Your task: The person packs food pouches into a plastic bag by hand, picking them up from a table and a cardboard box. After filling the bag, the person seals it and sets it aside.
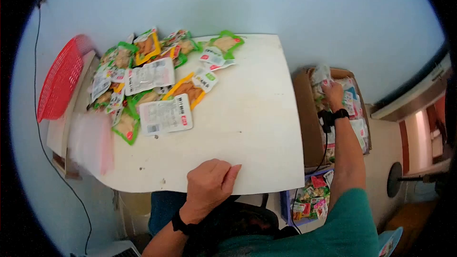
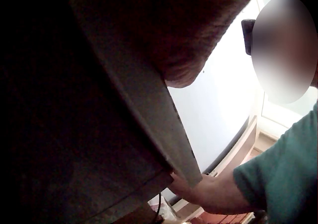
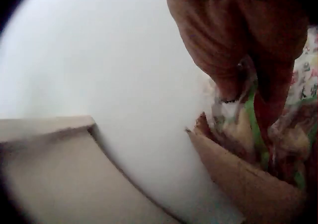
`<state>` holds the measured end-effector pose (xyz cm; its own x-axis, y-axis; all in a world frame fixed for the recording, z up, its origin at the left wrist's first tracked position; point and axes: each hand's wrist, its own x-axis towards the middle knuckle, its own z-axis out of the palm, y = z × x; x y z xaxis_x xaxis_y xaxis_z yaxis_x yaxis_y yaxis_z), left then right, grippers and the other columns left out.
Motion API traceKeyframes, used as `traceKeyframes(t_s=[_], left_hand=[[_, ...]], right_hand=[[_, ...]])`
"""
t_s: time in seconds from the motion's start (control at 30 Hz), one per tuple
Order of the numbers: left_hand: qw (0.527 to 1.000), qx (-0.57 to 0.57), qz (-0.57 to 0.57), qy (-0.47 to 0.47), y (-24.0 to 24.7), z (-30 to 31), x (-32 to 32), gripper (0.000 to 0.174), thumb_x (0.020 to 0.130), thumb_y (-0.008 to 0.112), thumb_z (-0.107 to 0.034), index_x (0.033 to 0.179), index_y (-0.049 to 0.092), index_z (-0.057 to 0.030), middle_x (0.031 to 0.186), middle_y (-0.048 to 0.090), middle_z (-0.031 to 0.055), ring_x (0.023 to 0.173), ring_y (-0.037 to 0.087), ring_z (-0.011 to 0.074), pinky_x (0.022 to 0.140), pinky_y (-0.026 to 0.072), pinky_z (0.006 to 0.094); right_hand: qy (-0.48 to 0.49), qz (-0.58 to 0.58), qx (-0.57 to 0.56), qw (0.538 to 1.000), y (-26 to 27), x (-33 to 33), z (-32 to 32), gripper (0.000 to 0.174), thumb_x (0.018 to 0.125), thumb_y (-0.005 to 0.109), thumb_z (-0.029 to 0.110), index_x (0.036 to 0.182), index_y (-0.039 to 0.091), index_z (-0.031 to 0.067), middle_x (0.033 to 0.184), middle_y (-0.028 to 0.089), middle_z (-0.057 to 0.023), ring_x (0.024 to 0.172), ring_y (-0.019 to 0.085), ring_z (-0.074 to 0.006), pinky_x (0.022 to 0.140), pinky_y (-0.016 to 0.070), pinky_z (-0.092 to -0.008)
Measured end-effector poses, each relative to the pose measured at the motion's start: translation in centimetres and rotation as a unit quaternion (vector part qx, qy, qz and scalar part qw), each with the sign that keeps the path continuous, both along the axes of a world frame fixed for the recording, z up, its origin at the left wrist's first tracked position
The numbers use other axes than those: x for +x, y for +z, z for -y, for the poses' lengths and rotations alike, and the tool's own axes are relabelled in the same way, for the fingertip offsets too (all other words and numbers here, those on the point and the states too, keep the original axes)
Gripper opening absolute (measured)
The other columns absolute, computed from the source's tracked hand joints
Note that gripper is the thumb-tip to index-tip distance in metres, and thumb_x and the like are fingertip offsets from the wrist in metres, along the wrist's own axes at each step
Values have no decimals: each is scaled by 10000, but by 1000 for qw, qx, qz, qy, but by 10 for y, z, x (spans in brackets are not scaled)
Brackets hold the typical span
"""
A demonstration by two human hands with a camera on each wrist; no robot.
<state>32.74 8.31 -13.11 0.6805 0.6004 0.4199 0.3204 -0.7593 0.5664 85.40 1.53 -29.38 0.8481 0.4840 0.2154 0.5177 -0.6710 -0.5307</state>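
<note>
My left hand point(image 1: 212, 185) rests at the table's front edge, fingers curled under and thumb alongside, with nothing seen in it. Over on the right, my right hand point(image 1: 333, 95) reaches down into a cardboard box point(image 1: 307, 123) of packets. Its fingers and thumb pinch a clear packet point(image 1: 321, 74) near the box's back left corner. The right wrist view shows the hand point(image 3: 243, 40) pointing down, with clear and green-edged packaging point(image 3: 251, 120) between and below the fingers. In the left wrist view, the dark left hand point(image 2: 184, 60) lies over the table edge.
Snack packets point(image 1: 164, 114) lie heaped on the white table point(image 1: 247, 147), at its left and back. A red basket point(image 1: 62, 81) and a stack of clear bags point(image 1: 90, 143) stand at the left. A purple crate point(image 1: 285, 207) of small packets is below the box. A cable point(image 1: 295, 200) hangs from the right wrist.
</note>
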Motion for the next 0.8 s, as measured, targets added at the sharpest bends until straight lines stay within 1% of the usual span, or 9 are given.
traceKeyframes(t_s=[0.1, 0.17, 0.27, 0.37, 0.47, 0.57, 0.6, 0.7, 0.8], left_hand=[[1000, -4, -1, 2, -1, -2, 0, 230, 812, 738, -128, 680, 563, -57, 610, 563, 96, 534, 564, 274, 484, 444, 364], [1000, -5, 0, 1, -1, -2, -1, 232, 816, 736, -136, 686, 560, -58, 617, 567, 97, 540, 569, 278, 489, 450, 369], [1000, -2, 10, -6, -1, -2, -3, 231, 830, 729, -160, 716, 559, -54, 635, 565, 99, 555, 572, 281, 495, 456, 381], [1000, 5, 16, -13, 0, -2, -5, 238, 846, 714, -176, 725, 550, -53, 651, 557, 102, 589, 581, 284, 516, 461, 390], [1000, 6, 24, -11, 0, -2, -7, 254, 862, 695, -188, 721, 533, -53, 660, 547, 108, 615, 583, 293, 536, 464, 400], [998, 5, 53, -15, -3, -2, -7, 269, 875, 680, -200, 714, 523, -52, 657, 538, 113, 618, 579, 303, 543, 465, 406], [998, 5, 66, -17, -4, -2, -7, 274, 878, 676, -204, 713, 520, -51, 654, 535, 115, 617, 577, 306, 543, 466, 407], [997, 16, 79, -23, -6, -2, -8, 279, 883, 670, -221, 716, 525, -50, 657, 538, 121, 619, 577, 310, 550, 469, 410], [994, 0, 101, -33, -6, -2, -12, 274, 889, 664, -225, 720, 553, -40, 670, 562, 131, 627, 582, 314, 564, 469, 418]], right_hand=[[-7, 223, -35, 974, -27, -4, -3, 348, 752, 711, 290, 912, 708, -19, 795, 678, -222, 682, 668, -358, 656, 526, -444], [11, 35, -17, 999, -14, -15, 1, 443, 790, 729, 376, 904, 677, -48, 826, 675, -216, 727, 639, -390, 664, 500, -484], [5, 102, -126, 987, -9, -16, -1, 456, 781, 761, 361, 932, 673, -60, 850, 673, -223, 753, 642, -403, 678, 507, -494], [-65, 48, -131, 988, 17, -38, 0, 514, 803, 751, 355, 1073, 649, -70, 941, 669, -246, 853, 646, -412, 746, 515, -492], [-40, 115, 18, 992, 20, -53, 10, 614, 815, 743, 365, 1196, 582, -88, 1100, 641, -269, 960, 636, -415, 812, 510, -478], [23, 104, 32, 994, 22, -52, 21, 712, 825, 732, 386, 1297, 500, -95, 1262, 571, -271, 1097, 587, -418, 878, 498, -469], [54, 66, 30, 996, 52, -78, 26, 661, 861, 710, 368, 1296, 504, -85, 1310, 545, -254, 1162, 563, -373, 868, 516, -435], [81, -37, 87, 992, 124, -152, 28, 584, 906, 677, 330, 1301, 507, -64, 1303, 552, -219, 1153, 581, -321, 836, 536, -377], [140, -204, 260, 933, 179, -216, 36, 480, 938, 650, 284, 1277, 533, -34, 1263, 574, -190, 1078, 630, -287, 813, 556, -340]])
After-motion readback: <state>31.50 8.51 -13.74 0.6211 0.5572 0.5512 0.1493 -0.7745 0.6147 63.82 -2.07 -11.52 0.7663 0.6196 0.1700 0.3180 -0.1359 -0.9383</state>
